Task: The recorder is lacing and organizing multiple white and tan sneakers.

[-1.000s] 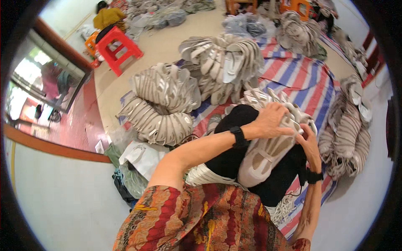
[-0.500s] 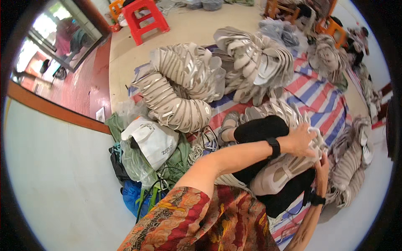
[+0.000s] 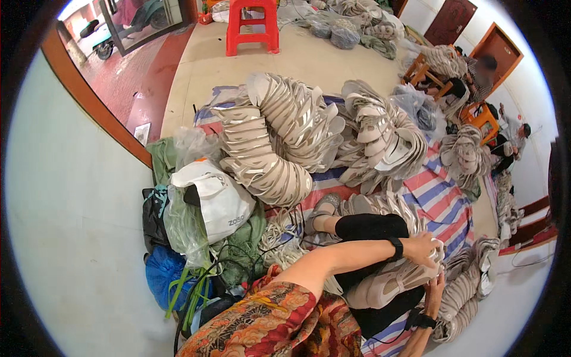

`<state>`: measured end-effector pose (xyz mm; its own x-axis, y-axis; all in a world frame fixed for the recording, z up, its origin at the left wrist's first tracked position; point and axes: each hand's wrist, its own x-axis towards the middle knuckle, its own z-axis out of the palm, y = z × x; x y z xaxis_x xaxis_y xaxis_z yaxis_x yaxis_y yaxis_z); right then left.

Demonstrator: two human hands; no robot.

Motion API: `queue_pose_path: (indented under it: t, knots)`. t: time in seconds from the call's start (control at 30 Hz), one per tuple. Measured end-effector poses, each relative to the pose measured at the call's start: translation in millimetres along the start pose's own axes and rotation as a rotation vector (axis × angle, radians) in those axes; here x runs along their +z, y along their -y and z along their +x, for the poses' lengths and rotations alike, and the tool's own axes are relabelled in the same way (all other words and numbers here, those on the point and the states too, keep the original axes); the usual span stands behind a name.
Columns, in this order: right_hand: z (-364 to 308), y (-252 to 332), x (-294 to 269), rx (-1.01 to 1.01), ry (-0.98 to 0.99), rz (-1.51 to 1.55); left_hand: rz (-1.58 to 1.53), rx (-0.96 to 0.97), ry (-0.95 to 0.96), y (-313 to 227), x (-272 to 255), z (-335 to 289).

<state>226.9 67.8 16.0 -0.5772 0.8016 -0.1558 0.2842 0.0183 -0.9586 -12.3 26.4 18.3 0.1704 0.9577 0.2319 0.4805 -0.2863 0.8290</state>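
Observation:
Across my lap lies a stack of beige shoe uppers (image 3: pixel 392 282) nested one in another, with mesh-like panels on the side. My left hand (image 3: pixel 421 250) curls over the white-edged far end of the stack, a black band on its wrist. From below, my right hand (image 3: pixel 434 294) grips the same end, its fingers partly hidden behind the uppers. The two hands are close together at that end. Beyond my knee, another row of nested shoe uppers (image 3: pixel 380 206) lies on the striped sheet (image 3: pixel 437 199).
Curved stacks of shoe uppers (image 3: pixel 262 156) lie ahead, with another bundle (image 3: pixel 386 132) to their right. A white bag (image 3: pixel 215 199), a blue bag (image 3: pixel 166 275) and dark cords are at my left. A red stool (image 3: pixel 253 39) stands far ahead. People sit at the far right.
The view has shifted, so the stool, stacks and doorway sit differently in the picture. Both hands stay on the end of the stack of shoe uppers.

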Motion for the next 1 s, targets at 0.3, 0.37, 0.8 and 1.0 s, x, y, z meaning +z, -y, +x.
queue_pose_path:
  t: [0.3, 0.37, 0.8, 1.0]
  knots:
    - [-1, 8, 7, 0.119, -0.111, 0.031, -0.133, -0.224, -1.036, 120, -132, -137]
    - [-1, 9, 8, 0.091, -0.074, 0.025, -0.063, -0.359, -1.432, 153, -149, -191]
    - [-2, 17, 25, 0.040, -0.136, 0.108, -0.244, -1.018, -1.382, 232, -178, -324]
    - [-3, 20, 27, 0.063, -0.198, 0.061, -0.084, -1.000, -1.193, 235, -161, -326]
